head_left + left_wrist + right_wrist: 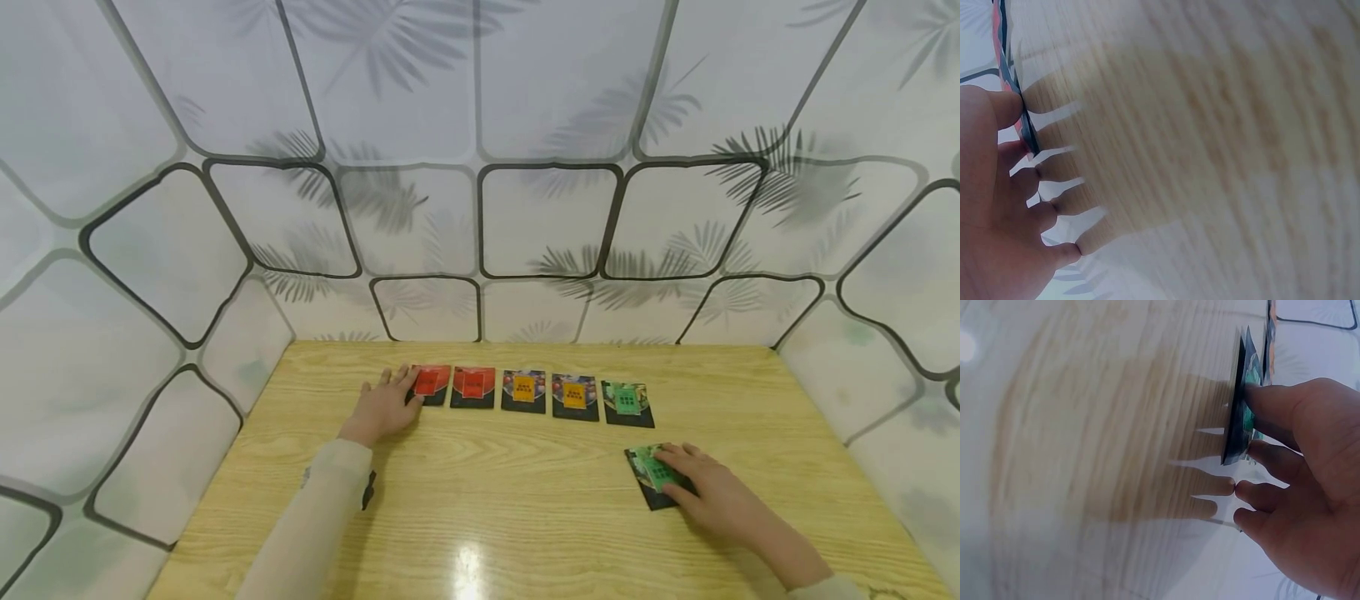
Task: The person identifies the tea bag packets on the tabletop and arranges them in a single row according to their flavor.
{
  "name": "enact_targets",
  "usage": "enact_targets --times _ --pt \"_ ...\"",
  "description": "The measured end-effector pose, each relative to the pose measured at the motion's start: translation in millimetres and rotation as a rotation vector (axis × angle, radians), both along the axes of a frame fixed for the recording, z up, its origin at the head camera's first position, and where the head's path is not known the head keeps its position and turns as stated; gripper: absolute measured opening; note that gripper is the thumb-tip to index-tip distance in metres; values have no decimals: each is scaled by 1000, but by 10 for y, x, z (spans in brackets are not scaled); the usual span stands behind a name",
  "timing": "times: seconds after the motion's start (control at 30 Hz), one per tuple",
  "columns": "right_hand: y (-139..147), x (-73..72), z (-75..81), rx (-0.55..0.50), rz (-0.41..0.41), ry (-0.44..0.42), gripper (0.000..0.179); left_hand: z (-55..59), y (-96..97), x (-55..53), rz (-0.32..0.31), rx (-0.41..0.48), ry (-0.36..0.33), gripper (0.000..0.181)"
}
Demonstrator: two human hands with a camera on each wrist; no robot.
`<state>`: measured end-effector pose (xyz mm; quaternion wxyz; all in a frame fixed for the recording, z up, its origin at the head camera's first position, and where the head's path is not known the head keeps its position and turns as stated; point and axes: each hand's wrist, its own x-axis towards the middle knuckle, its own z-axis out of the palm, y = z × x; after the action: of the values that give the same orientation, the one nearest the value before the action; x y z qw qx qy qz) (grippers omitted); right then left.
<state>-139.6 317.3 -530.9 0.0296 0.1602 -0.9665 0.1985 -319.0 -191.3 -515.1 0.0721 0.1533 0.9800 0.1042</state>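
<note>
Nearest my left hand point(382, 408) is the leftmost red packet point(430, 383), at the left end of a row. My left fingers are spread and straight; in the left wrist view the thumb touches that packet's dark edge point(1030, 134). My right hand point(712, 492) rests on a green packet point(651, 471) lying askew, nearer the front than the row. In the right wrist view, its thumb and forefinger lie on this packet point(1249, 415), while the other fingers reach past it, partly over its far side.
Along the row stand another red packet point(473, 387), two packets with yellow labels point(524, 390) and another green packet point(628, 402), all lying flat. The wood-grain table point(487, 475) meets patterned fabric walls point(540, 308) at its back and sides.
</note>
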Motion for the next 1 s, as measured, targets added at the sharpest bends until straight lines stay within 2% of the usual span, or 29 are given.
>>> enact_targets --times 0.67,1.0 --pt "316 -46 -13 9 -40 2 50 1 -1 5 -5 0 2 66" --pt "419 -111 5 17 -100 -11 51 12 -1 19 -3 13 0 66"
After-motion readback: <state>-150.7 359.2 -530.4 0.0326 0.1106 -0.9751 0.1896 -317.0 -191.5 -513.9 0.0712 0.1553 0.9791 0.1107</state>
